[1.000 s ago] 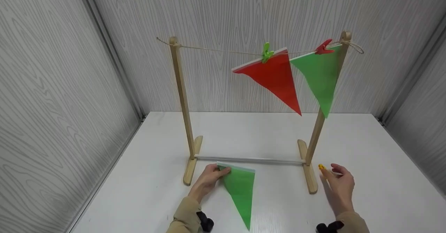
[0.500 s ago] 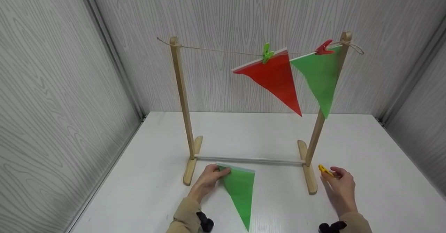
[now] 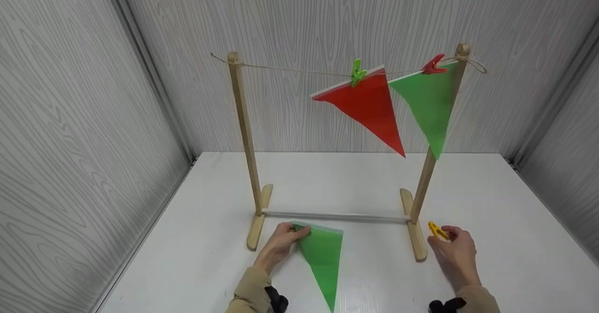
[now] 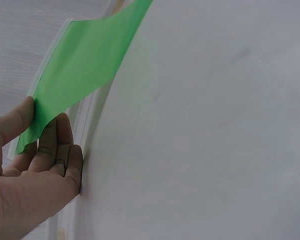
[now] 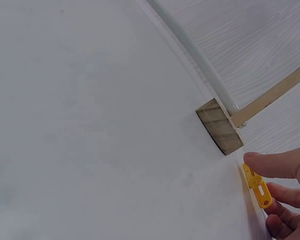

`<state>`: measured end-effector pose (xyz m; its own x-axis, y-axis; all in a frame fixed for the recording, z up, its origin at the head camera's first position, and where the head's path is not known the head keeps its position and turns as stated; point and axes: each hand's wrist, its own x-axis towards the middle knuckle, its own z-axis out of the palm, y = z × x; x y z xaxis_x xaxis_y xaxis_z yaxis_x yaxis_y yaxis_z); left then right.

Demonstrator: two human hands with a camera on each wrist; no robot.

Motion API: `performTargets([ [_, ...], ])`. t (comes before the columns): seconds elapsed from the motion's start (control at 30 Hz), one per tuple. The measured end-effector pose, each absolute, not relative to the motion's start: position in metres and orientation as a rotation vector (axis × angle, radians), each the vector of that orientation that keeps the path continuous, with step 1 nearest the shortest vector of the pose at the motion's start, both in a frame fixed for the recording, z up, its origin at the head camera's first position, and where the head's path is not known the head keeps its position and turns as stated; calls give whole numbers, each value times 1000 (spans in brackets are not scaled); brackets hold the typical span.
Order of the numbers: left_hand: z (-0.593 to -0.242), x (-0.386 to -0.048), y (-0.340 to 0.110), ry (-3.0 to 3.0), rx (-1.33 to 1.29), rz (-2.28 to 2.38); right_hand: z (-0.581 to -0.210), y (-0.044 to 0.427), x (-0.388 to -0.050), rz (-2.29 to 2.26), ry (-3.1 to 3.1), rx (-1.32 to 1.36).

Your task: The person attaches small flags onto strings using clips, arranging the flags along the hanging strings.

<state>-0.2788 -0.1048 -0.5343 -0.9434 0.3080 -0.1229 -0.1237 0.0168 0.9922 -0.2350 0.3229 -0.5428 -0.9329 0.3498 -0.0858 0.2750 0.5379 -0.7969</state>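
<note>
My left hand (image 3: 279, 243) pinches a green triangular pennant (image 3: 323, 252) by its white-edged top corner; the pennant's tip points toward me. In the left wrist view the thumb lies on one face of the pennant (image 4: 85, 60), fingers behind it. Beside the stand's right foot, my right hand (image 3: 457, 252) holds a yellow clothespin (image 3: 438, 230) between thumb and fingers. The right wrist view shows this clothespin (image 5: 258, 187) at the fingertips. On the string (image 3: 290, 69) hang a red pennant (image 3: 369, 105) under a green clothespin (image 3: 357, 73) and a green pennant (image 3: 428, 102) under a red clothespin (image 3: 434, 65).
The string runs between two wooden posts (image 3: 244, 130) of a stand. A pale rod (image 3: 337, 216) joins their feet, the right foot (image 3: 416, 243) lying close to my right hand. Walls with a wood-grain pattern enclose the white table (image 3: 196, 229) at the back and sides.
The yellow clothespin has turned in my right hand, so more of it shows past the fingertips. My left hand and its pennant stay nearly where they were.
</note>
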Motion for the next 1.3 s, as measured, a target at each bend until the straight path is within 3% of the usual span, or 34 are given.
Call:
performTargets([
  [0.3, -535, -280, -104, 1981, 184, 2012, -541, 322, -235, 1367, -2699, -609],
  [1.03, -532, -279, -105, 1985, 207, 2007, -552, 325, -234, 1231, -2633, -336],
  [1.3, -532, -277, -105, 1988, 194, 1998, -544, 324, -232, 1412, -2688, -423],
])
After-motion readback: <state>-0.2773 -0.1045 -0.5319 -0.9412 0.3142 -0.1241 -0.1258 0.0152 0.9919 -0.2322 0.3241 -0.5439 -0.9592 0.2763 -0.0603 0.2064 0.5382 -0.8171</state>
